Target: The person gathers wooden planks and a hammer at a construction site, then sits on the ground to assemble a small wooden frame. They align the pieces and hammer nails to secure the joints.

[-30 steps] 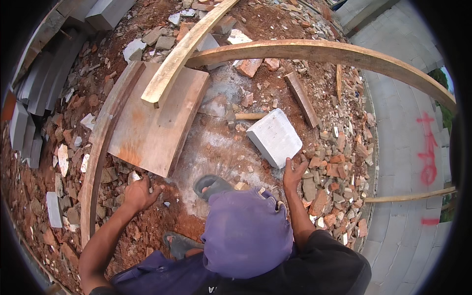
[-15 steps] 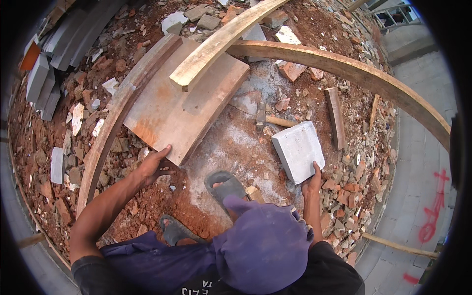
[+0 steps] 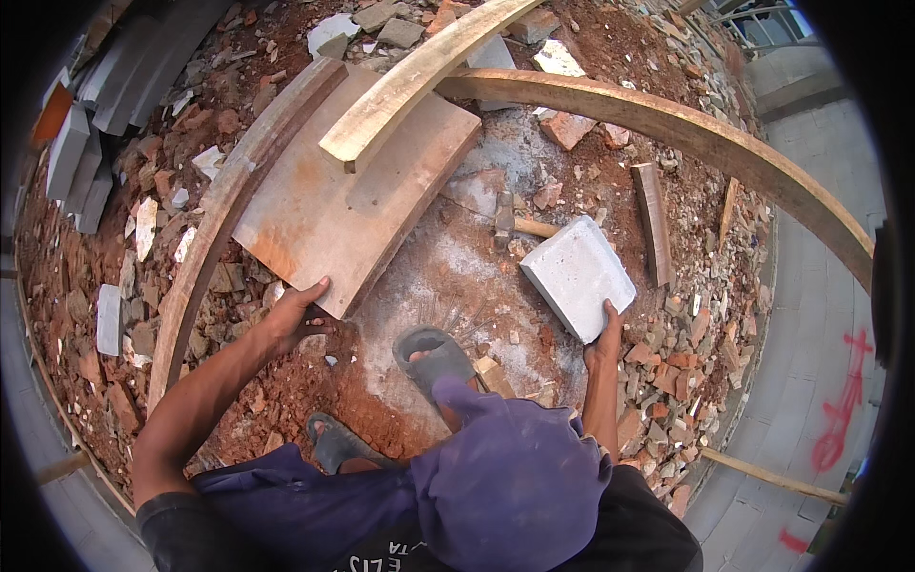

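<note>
My left hand (image 3: 294, 313) grips the near corner of a broad, thick wooden board (image 3: 381, 221), with the thumb on top and the fingers curled below the edge. The board is stained orange at that end. In my right hand (image 3: 604, 340) is a pale grey concrete block (image 3: 583, 271), held at its near right corner and tilted. Just beyond the block lies a hammer (image 3: 504, 227), its wooden handle partly hidden behind the block. A long timber (image 3: 400, 95) crosses over the far part of the board.
Another timber (image 3: 686, 119) runs to the right, and a third timber (image 3: 214, 224) lies along the board's left side. A short wood piece (image 3: 652, 225) rests right of the block. Broken bricks (image 3: 566, 131) and rubble cover the soil. Grey blocks (image 3: 78, 162) are stacked at far left.
The block has shifted slightly left and tilted, showing more of its broad top face. My left hand keeps its hold on the board's corner.
</note>
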`<state>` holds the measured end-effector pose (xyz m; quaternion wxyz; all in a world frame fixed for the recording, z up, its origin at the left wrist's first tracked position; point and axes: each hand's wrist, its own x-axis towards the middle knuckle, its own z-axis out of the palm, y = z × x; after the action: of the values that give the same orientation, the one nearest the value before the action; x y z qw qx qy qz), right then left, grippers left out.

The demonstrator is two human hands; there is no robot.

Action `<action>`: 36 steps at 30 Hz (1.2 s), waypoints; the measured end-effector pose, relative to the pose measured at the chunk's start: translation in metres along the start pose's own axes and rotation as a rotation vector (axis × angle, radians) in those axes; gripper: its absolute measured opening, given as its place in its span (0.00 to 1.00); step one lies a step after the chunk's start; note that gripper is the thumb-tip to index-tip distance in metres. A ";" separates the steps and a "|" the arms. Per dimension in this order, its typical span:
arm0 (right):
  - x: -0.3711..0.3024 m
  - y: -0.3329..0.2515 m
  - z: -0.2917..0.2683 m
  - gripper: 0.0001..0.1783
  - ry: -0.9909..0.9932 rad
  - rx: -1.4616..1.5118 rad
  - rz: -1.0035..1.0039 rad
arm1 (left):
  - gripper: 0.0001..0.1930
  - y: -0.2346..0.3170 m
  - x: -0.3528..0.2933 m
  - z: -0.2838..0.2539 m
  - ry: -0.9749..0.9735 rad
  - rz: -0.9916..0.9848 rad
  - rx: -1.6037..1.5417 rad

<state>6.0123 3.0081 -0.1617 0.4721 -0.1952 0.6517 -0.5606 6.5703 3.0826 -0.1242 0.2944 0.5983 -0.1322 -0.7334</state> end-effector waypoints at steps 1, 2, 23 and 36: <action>0.002 -0.002 -0.007 0.37 -0.021 0.010 0.002 | 0.28 0.000 0.001 0.002 -0.005 0.010 -0.007; 0.000 -0.001 -0.007 0.38 -0.045 0.019 0.016 | 0.27 -0.002 0.001 0.002 -0.001 0.007 -0.008; -0.028 -0.011 0.000 0.41 -0.098 0.141 0.071 | 0.32 -0.004 0.001 -0.002 -0.025 -0.014 0.045; -0.102 -0.033 0.098 0.42 -0.451 -0.194 0.270 | 0.32 -0.005 0.001 0.010 0.025 0.031 -0.105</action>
<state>6.1342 3.0250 -0.0841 0.6548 -0.2707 0.6010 -0.3697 6.5591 3.0840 -0.1252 0.3384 0.5892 -0.0990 -0.7270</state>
